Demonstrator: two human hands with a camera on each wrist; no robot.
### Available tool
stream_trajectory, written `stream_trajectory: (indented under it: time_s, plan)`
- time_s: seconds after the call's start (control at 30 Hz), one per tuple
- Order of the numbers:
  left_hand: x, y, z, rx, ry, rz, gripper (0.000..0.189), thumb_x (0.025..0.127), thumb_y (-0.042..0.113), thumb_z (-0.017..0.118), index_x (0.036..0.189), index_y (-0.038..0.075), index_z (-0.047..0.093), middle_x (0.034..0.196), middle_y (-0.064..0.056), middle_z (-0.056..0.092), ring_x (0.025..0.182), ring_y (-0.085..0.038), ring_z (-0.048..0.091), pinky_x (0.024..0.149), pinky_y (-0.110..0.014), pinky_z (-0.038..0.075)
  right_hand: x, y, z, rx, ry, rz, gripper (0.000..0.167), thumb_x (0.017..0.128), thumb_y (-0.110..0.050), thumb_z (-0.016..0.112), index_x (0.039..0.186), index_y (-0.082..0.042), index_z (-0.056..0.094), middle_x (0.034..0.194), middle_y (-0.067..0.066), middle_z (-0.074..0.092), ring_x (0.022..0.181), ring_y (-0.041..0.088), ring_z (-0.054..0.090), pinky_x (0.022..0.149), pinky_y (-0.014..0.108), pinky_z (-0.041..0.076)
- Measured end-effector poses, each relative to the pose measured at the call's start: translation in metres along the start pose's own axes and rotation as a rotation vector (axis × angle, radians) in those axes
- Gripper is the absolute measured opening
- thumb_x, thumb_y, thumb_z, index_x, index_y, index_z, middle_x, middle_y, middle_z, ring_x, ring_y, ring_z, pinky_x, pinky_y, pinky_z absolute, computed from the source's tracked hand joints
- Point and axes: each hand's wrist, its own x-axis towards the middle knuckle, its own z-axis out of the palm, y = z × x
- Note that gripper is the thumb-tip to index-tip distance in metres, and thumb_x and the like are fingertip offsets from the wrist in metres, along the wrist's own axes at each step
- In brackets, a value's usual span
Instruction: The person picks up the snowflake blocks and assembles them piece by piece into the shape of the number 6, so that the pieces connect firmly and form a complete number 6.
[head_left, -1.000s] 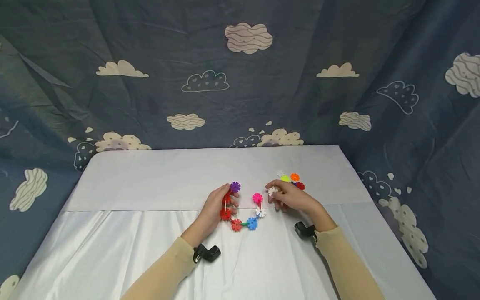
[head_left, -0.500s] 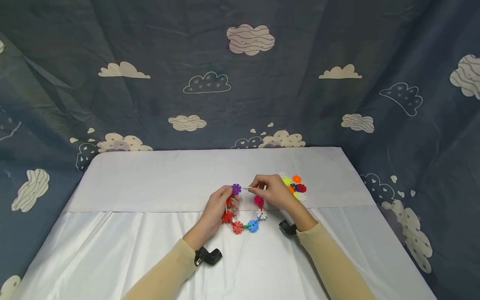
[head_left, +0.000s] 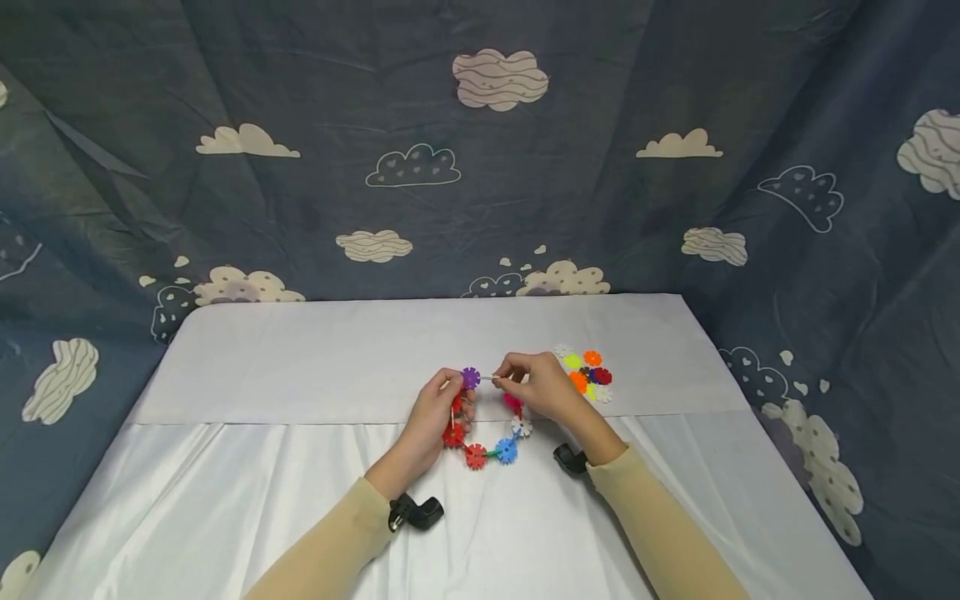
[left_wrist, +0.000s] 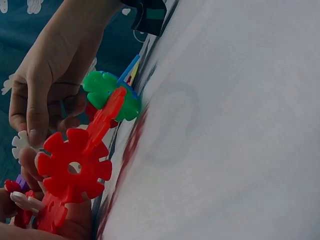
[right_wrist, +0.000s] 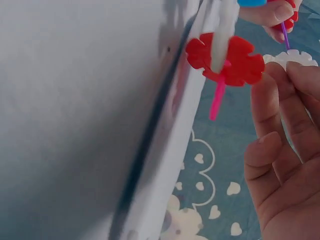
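My left hand (head_left: 429, 412) grips one end of a curved chain of notched plastic snowflake discs, near the purple disc (head_left: 471, 378). From there the chain bends down through a red disc (head_left: 476, 456), a blue disc (head_left: 507, 451) and a white one (head_left: 521, 427) to a pink disc (head_left: 513, 402). My right hand (head_left: 542, 385) pinches a loose white snowflake disc (right_wrist: 300, 57) between thumb and fingers. It appears edge-on in the head view, its edge right at the purple disc. In the left wrist view, a large red disc (left_wrist: 75, 167) hides part of the left fingers.
A small pile of loose snowflake discs (head_left: 592, 358), in orange, yellow, red, blue and white, lies just right of the right hand. White cloth covers the table (head_left: 300, 358). Behind it hangs a dark curtain (head_left: 420, 67) with cloud prints.
My right hand has moved left from beside the pile, bringing the white disc to the purple one and turning it edge-on. The left hand has stayed nearly still on the chain.
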Motion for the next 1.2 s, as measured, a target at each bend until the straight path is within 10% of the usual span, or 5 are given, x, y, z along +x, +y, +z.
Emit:
stream_trajectory:
  time_s: [0.33,0.97,1.2]
  plan:
    - [0.001,0.000,-0.001,-0.003,-0.018,-0.025,0.019,0.116,0.023,0.043,0.107,0.010,0.054,0.087,-0.002,0.066,0.062,-0.011,0.058,0.053,-0.024,0.055,0.002,0.003,0.004,0.084,-0.005,0.034,0.007,0.096,-0.015,0.079,0.090,-0.017,0.077,0.089,-0.003,0.080,0.078,0.009,0.068,0.075,0.024,0.055]
    - [0.002,0.001,-0.003,0.000,-0.063,-0.025,0.025,0.117,0.025,0.037,0.110,0.008,0.054,0.093,-0.004,0.069,0.069,-0.013,0.063,0.059,-0.028,0.060,0.004,-0.007,0.011,-0.068,0.064,-0.149,0.002,0.095,-0.010,0.080,0.096,-0.011,0.079,0.092,0.003,0.082,0.080,0.013,0.073,0.072,0.023,0.061]
    - [0.001,0.003,-0.002,0.090,-0.063,-0.015,0.044,0.110,0.036,0.060,0.126,-0.005,0.063,0.089,-0.002,0.066,0.067,-0.010,0.059,0.055,-0.023,0.054,0.006,0.000,0.004,-0.064,-0.003,-0.107,0.017,0.097,-0.012,0.078,0.114,-0.015,0.080,0.102,0.002,0.082,0.084,0.017,0.072,0.075,0.026,0.061]
